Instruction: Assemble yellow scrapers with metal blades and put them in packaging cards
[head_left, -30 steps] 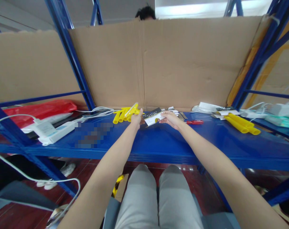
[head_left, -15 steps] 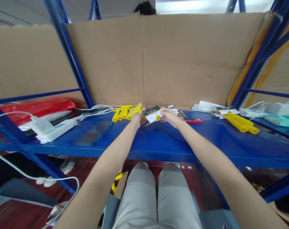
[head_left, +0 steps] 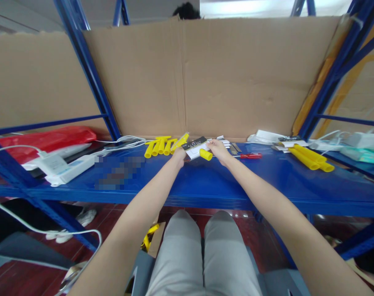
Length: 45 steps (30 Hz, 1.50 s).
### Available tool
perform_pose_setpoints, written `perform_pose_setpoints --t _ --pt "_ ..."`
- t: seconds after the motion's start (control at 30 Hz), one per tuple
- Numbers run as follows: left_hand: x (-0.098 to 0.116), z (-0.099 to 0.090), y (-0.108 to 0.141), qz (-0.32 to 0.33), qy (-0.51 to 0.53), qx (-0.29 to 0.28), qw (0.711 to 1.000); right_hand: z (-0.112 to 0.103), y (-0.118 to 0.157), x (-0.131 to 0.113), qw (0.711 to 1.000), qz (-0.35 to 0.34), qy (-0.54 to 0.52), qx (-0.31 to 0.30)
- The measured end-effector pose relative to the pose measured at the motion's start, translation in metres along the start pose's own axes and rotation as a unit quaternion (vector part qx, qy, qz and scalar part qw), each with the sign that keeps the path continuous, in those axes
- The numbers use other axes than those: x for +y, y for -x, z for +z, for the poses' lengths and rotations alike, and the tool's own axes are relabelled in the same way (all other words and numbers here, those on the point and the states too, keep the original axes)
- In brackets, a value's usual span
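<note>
Between my hands is a black-and-white printed card (head_left: 195,149), tilted above the shelf top. My left hand (head_left: 178,155) is closed on its left edge. My right hand (head_left: 218,149) pinches its right side, fingers partly hidden. A yellow tubular handle (head_left: 206,154) sticks out at the card's lower right, close to my right fingers; how it joins the card cannot be made out. Just behind my left hand lies another yellow handle (head_left: 181,142). Several yellow T-shaped handles (head_left: 158,146) lie in a row to the left.
A red-handled screwdriver (head_left: 250,156) lies right of my right hand, near small flat pieces (head_left: 234,147). Yellow tubes (head_left: 310,158) with printed cards sit farther right. A white power strip (head_left: 71,169) and cables are at left. Cardboard (head_left: 236,78) walls the back of the blue shelf (head_left: 218,185).
The yellow handle at the card's lower right shows more of its length and points more to the right. Both hands stay in nearly the same place on the card.
</note>
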<state>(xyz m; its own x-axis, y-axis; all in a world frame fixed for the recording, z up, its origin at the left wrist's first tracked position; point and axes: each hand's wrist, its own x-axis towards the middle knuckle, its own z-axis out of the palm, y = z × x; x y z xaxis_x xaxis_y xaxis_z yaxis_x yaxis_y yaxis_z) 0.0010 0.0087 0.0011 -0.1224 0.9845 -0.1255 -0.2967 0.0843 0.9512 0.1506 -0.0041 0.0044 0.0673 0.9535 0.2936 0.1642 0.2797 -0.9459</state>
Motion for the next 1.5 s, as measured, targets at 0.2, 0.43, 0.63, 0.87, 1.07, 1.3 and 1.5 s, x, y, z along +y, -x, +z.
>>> perform_pose_setpoints --t 0.2,0.43,0.63,0.87,1.07,1.3,1.5 --pt "0.003 0.000 0.007 -0.012 -0.079 -0.016 0.997 0.000 -0.003 0.002 1.000 -0.014 0.014 0.018" --pt "0.011 -0.002 0.018 -0.055 -0.078 -0.133 0.986 -0.002 0.002 -0.006 1.000 0.014 0.002 0.016" --pt "0.015 -0.005 0.020 -0.068 -0.041 -0.163 0.983 -0.005 0.004 -0.010 0.999 0.011 0.028 0.018" --pt "0.016 -0.009 0.013 -0.067 -0.038 -0.199 0.977 -0.005 0.003 -0.011 0.999 0.009 0.049 0.019" --pt "0.017 -0.015 0.010 -0.041 -0.060 -0.257 0.964 -0.006 0.003 -0.011 0.998 0.019 0.058 0.024" --pt "0.017 -0.009 0.019 -0.034 -0.084 -0.175 0.980 -0.007 0.003 -0.010 0.998 0.028 0.059 0.019" --pt "0.015 -0.007 0.018 -0.038 -0.084 -0.141 0.986 -0.006 0.005 -0.009 0.998 0.022 0.057 0.000"
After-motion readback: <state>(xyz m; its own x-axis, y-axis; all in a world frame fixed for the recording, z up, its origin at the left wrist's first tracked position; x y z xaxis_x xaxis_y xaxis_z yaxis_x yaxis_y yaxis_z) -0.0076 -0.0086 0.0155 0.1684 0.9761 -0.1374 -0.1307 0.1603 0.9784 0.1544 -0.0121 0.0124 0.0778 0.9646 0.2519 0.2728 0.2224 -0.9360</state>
